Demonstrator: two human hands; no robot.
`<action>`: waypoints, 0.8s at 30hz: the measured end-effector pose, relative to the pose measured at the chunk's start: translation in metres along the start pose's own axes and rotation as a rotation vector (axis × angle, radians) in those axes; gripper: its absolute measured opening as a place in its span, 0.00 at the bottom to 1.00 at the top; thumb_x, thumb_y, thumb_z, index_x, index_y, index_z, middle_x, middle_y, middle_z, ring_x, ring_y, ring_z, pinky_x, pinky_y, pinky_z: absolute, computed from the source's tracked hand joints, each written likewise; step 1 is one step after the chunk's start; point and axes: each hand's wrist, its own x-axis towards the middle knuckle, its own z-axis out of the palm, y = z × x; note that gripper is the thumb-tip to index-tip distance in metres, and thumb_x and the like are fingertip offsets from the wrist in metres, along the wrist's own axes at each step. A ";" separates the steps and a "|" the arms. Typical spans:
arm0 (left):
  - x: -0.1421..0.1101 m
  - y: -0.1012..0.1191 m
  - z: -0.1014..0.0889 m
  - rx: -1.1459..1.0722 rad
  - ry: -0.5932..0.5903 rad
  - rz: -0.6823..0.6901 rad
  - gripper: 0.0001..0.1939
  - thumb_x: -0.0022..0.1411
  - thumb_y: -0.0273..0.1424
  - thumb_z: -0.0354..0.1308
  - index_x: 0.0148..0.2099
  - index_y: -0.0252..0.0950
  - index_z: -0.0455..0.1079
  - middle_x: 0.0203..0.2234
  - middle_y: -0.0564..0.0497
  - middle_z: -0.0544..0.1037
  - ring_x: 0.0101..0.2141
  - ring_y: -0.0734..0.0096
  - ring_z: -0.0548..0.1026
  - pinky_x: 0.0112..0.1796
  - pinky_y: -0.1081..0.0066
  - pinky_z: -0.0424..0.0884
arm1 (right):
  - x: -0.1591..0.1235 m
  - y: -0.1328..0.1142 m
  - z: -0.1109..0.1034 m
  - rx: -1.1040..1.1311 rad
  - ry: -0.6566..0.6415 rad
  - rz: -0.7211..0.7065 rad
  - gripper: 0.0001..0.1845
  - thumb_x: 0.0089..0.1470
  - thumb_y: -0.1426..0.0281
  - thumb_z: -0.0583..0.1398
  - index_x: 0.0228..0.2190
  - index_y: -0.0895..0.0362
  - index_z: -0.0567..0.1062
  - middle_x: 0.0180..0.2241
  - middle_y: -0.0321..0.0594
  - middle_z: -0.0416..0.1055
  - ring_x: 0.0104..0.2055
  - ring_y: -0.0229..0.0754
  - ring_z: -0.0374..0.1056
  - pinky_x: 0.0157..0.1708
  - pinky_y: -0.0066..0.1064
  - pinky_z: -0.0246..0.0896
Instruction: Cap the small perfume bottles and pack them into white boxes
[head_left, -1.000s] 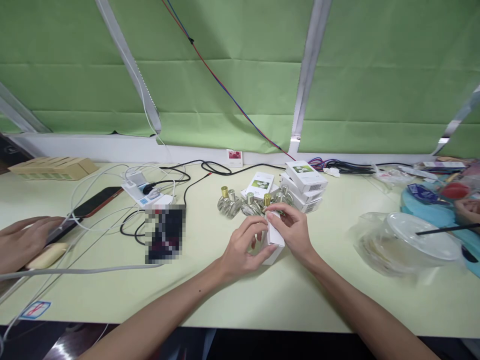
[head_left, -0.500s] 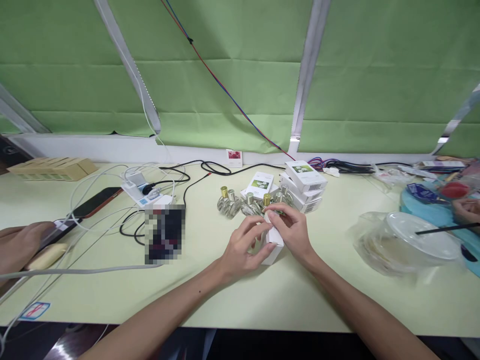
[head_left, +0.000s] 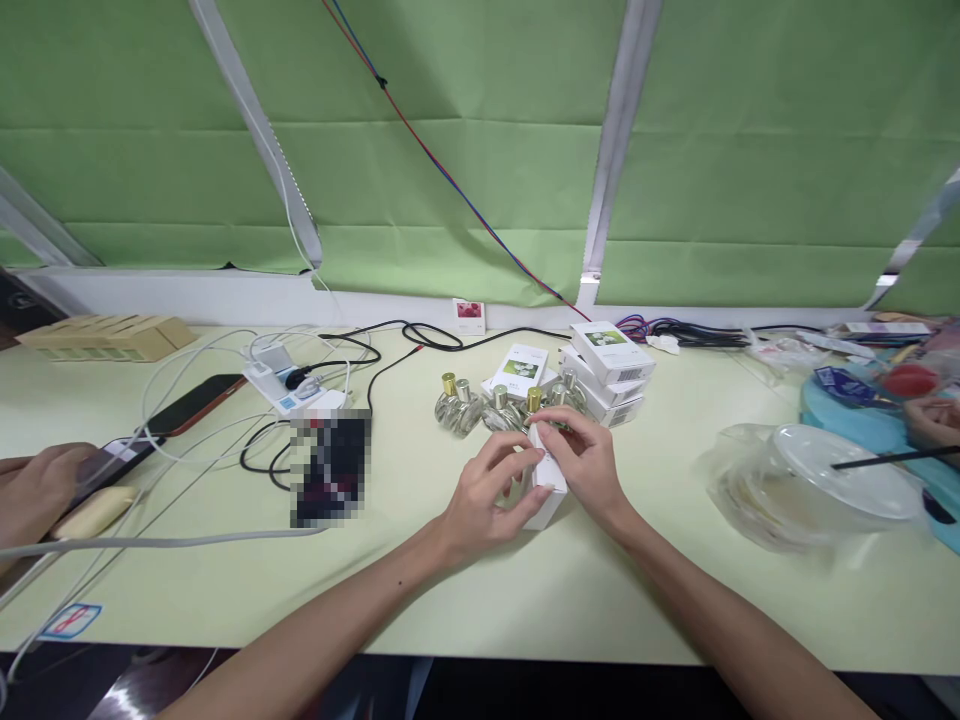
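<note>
Both of my hands are on a small white box (head_left: 549, 488) that stands on the pale green table (head_left: 465, 580). My left hand (head_left: 484, 495) grips its left side, thumb and fingers around it. My right hand (head_left: 589, 462) holds the top and right side, fingertips at the upper flap. Just behind the box stand several small glass perfume bottles (head_left: 480, 405) with gold and silver caps. A stack of white printed boxes (head_left: 607, 372) lies behind them to the right.
Another person's hand (head_left: 37, 490) rests at the left edge near a phone (head_left: 191, 402), a power strip (head_left: 289, 388) and tangled cables. At the right, a clear plastic lidded bowl (head_left: 817, 485) in a bag, and a second person's hand (head_left: 930, 420) over a blue tray.
My fingers shifted slightly on the white box, which now sits a little lower. The hand at the left edge drew back toward the edge.
</note>
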 end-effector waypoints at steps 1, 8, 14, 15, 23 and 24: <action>0.000 0.000 0.000 0.001 0.001 0.001 0.12 0.67 0.31 0.60 0.52 0.37 0.70 0.42 0.45 0.72 0.30 0.76 0.73 0.28 0.74 0.75 | 0.000 0.000 0.000 0.002 -0.001 -0.001 0.07 0.60 0.66 0.61 0.35 0.53 0.80 0.37 0.41 0.76 0.38 0.43 0.71 0.34 0.32 0.65; 0.000 0.000 0.000 -0.002 0.010 0.003 0.11 0.66 0.29 0.60 0.51 0.36 0.70 0.42 0.45 0.72 0.28 0.77 0.72 0.28 0.73 0.74 | -0.001 0.002 0.000 0.013 -0.006 -0.001 0.07 0.60 0.67 0.61 0.35 0.54 0.81 0.37 0.41 0.76 0.39 0.43 0.71 0.33 0.31 0.63; -0.001 0.000 0.001 -0.008 0.003 -0.008 0.10 0.67 0.30 0.59 0.51 0.37 0.69 0.42 0.45 0.71 0.27 0.78 0.70 0.26 0.74 0.74 | -0.001 0.004 -0.001 0.018 -0.013 -0.011 0.07 0.59 0.68 0.61 0.35 0.54 0.81 0.37 0.41 0.76 0.39 0.43 0.71 0.33 0.31 0.62; -0.001 -0.001 0.001 -0.013 0.002 -0.011 0.10 0.67 0.30 0.59 0.51 0.37 0.69 0.42 0.45 0.71 0.27 0.78 0.70 0.26 0.74 0.74 | -0.001 0.004 -0.001 0.020 -0.011 -0.012 0.07 0.59 0.68 0.61 0.35 0.54 0.81 0.37 0.41 0.76 0.39 0.42 0.71 0.33 0.31 0.62; 0.001 0.001 0.000 -0.091 0.038 -0.063 0.07 0.70 0.30 0.55 0.48 0.37 0.71 0.41 0.46 0.71 0.32 0.75 0.72 0.26 0.77 0.72 | -0.001 0.001 0.000 0.023 -0.040 0.010 0.08 0.59 0.67 0.61 0.36 0.54 0.81 0.39 0.42 0.77 0.39 0.43 0.72 0.32 0.31 0.63; 0.002 0.001 0.000 -0.102 0.041 -0.085 0.07 0.70 0.30 0.54 0.48 0.37 0.71 0.41 0.46 0.70 0.33 0.74 0.72 0.26 0.77 0.73 | -0.001 0.001 0.001 0.022 -0.045 0.012 0.08 0.59 0.67 0.61 0.36 0.54 0.82 0.39 0.42 0.77 0.40 0.44 0.72 0.32 0.31 0.63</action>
